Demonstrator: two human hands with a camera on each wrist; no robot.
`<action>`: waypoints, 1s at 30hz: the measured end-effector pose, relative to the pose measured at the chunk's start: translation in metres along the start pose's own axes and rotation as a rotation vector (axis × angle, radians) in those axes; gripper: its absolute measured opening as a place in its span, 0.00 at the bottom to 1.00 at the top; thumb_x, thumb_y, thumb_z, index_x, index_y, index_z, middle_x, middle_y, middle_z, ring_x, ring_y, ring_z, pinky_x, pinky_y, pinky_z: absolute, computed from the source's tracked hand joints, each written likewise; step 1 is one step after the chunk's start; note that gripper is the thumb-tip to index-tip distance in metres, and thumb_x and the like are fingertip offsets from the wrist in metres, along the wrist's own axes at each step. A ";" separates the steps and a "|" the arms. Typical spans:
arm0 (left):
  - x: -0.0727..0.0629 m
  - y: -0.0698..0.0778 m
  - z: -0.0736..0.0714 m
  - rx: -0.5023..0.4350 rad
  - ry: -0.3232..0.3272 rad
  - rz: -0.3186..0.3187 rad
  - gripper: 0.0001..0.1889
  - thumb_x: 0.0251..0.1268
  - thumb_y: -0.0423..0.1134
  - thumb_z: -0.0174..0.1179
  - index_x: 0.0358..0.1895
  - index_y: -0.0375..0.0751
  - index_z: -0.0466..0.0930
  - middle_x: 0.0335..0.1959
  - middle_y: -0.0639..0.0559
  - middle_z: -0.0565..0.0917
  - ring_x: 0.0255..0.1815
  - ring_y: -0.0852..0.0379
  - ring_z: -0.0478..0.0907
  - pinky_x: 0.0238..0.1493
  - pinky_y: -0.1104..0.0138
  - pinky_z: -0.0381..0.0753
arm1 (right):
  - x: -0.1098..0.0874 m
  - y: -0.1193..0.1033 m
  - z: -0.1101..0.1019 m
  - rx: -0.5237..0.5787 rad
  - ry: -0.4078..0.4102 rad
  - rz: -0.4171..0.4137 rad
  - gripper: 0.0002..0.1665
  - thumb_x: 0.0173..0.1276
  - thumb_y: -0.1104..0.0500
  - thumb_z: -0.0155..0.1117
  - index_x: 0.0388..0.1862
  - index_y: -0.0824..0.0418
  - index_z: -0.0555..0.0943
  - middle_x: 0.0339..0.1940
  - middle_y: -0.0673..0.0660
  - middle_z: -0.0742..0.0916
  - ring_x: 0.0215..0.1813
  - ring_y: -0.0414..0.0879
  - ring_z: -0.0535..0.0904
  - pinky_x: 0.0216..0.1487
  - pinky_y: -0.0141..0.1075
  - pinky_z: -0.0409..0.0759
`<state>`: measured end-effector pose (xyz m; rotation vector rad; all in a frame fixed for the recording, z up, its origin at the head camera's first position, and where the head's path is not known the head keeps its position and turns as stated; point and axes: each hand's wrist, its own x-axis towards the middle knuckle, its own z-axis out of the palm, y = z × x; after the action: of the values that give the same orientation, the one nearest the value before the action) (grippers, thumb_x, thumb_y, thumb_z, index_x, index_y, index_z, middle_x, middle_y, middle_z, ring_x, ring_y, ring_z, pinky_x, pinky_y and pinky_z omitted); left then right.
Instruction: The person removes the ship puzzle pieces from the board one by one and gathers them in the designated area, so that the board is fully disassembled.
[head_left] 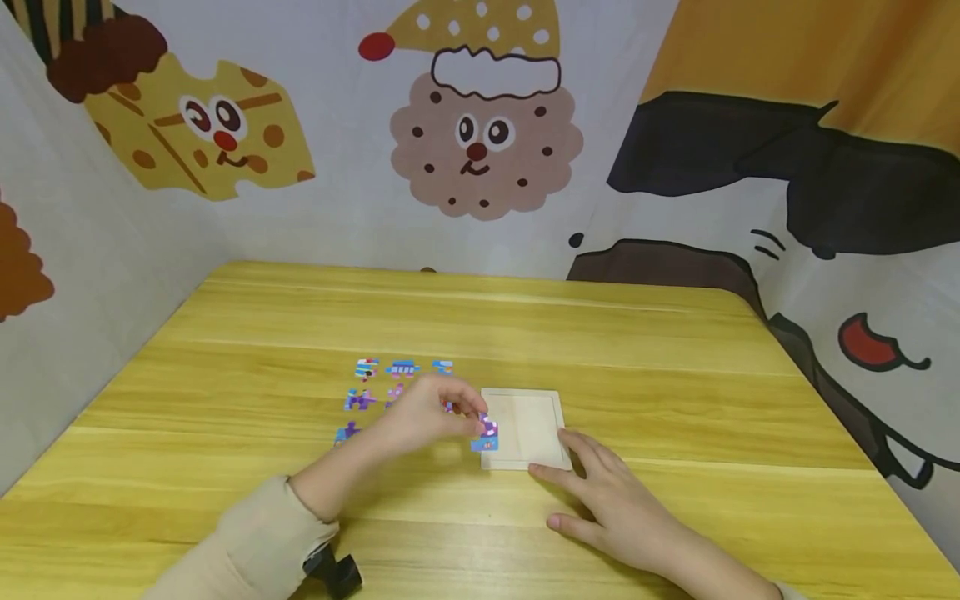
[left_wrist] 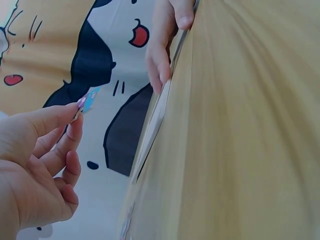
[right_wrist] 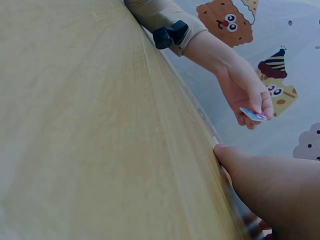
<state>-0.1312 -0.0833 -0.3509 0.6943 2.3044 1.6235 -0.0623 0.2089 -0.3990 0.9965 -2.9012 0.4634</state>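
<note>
My left hand (head_left: 435, 412) pinches a purple and blue jigsaw piece (head_left: 487, 435) between thumb and fingertips, held above the left edge of a square wooden puzzle tray (head_left: 525, 429). In the left wrist view the same piece (left_wrist: 88, 100) is off the table, tilted. My right hand (head_left: 607, 496) lies at the tray's lower right corner, its fingers extended and touching the rim. Left of the tray, several loose jigsaw pieces (head_left: 403, 368) lie spread in rows; my left hand and forearm hide some of them.
The wooden table (head_left: 637, 358) reaches to a printed cartoon curtain (head_left: 337, 233) behind it. A black wrist mount (head_left: 333, 573) hangs below my left sleeve (head_left: 258, 533), close to the tabletop.
</note>
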 end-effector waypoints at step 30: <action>-0.018 -0.032 -0.031 -0.001 -0.048 -0.063 0.08 0.54 0.29 0.69 0.37 0.33 0.85 0.29 0.48 0.85 0.33 0.52 0.81 0.34 0.62 0.80 | -0.001 0.000 0.000 0.002 -0.006 0.007 0.32 0.66 0.31 0.53 0.68 0.31 0.67 0.75 0.58 0.60 0.71 0.60 0.56 0.60 0.63 0.63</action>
<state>-0.1376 -0.1266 -0.3710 0.6469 2.2679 1.5637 -0.0616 0.2093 -0.3995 0.9903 -2.9105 0.4648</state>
